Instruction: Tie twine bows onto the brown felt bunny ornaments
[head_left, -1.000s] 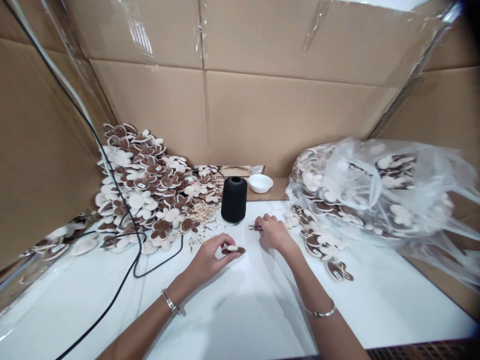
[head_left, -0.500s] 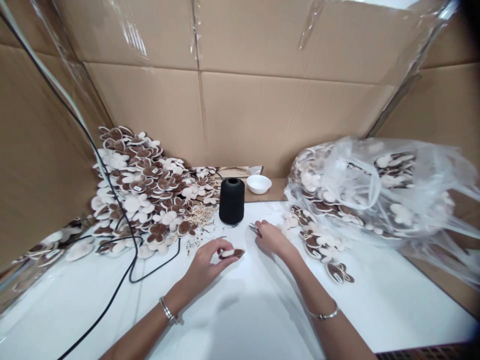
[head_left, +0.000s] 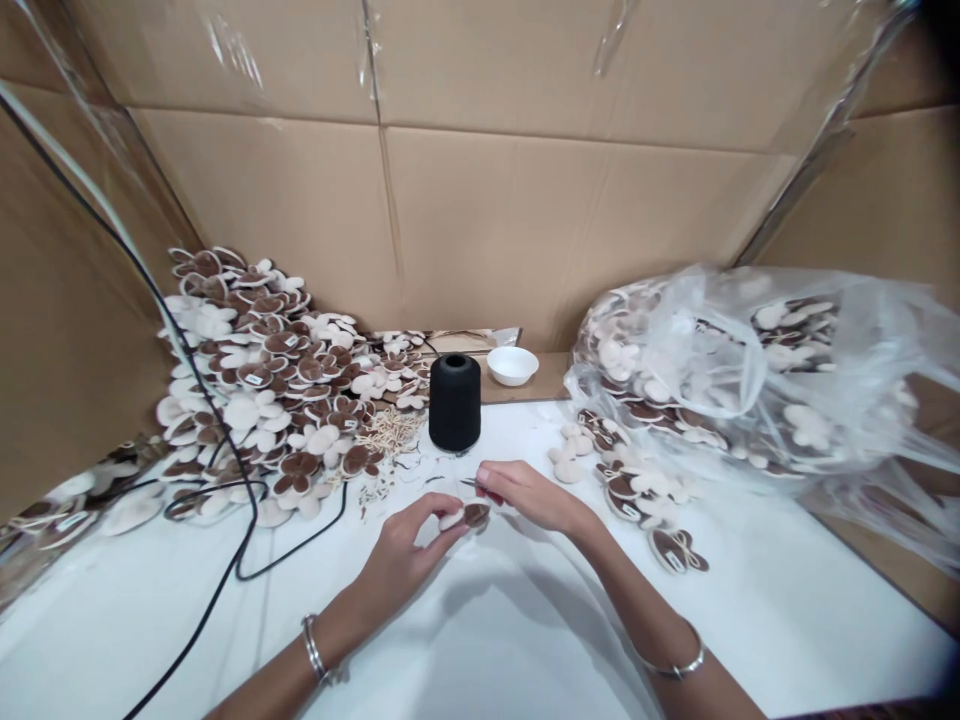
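My left hand (head_left: 409,545) pinches a small brown-and-white fabric flower piece (head_left: 466,517) just above the white table (head_left: 480,640). My right hand (head_left: 529,492) is closed on small metal snips (head_left: 469,483), whose tips point left right above the piece. Both hands meet in front of a black thread cone (head_left: 454,402), which stands upright a little beyond them.
A big heap of brown-and-white flower pieces (head_left: 262,370) fills the back left, with a black cable (head_left: 225,560) looping across it. At right, a clear plastic bag (head_left: 757,370) spills more pieces (head_left: 637,490). A white bowl (head_left: 512,365) sits behind the cone. Cardboard walls surround the table.
My right hand has come left from beside the spilled pieces, bringing the snips up to the flower piece. My left hand lifted the piece slightly towards it.
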